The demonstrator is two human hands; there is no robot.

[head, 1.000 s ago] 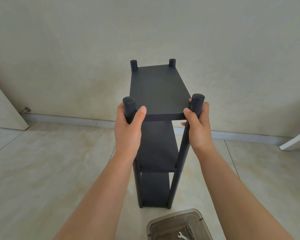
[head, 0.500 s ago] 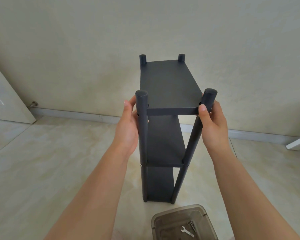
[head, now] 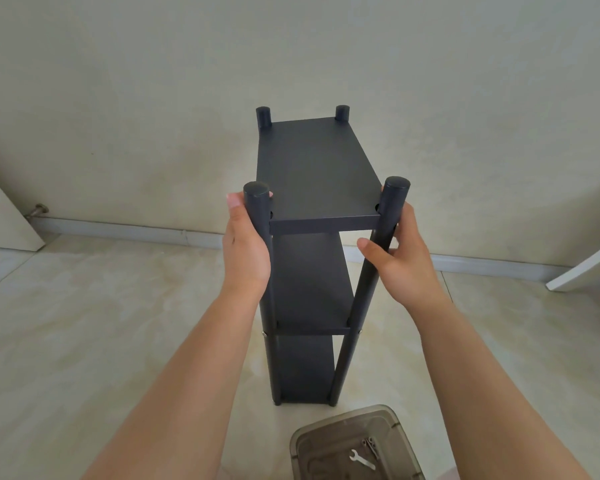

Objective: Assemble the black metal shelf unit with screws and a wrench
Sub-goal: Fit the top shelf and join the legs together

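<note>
- The black shelf unit (head: pixel 312 174) stands upright on the floor (head: pixel 84 323), near the wall (head: pixel 291 46). It looks almost complete: four posts and three boards are in place.
- The left hand (head: pixel 245 247) is on the left side of the shelf unit, just under the top board. Its palm lies against the near left post (head: pixel 258 216) and its fingers go behind the post, so it holds the post.
- A small bright screw head (head: pixel 264 333) shows on this post at the middle board, so this joint seems to be fastened.
- The right hand (head: pixel 397 263) is on the right side of the shelf unit. Its thumb and fingers are curled around the near right post (head: pixel 383 237), below the top board.
- In front of the shelf unit and a little to the right stands a grey plastic box (head: pixel 354 445). Inside it lie the wrench (head: pixel 361 459) and some loose screws (head: pixel 370 444), and no hand touches them.
- I judge that what is left is perhaps a last check that the unit is firm; I cannot tell if the top screws are tight.
</note>
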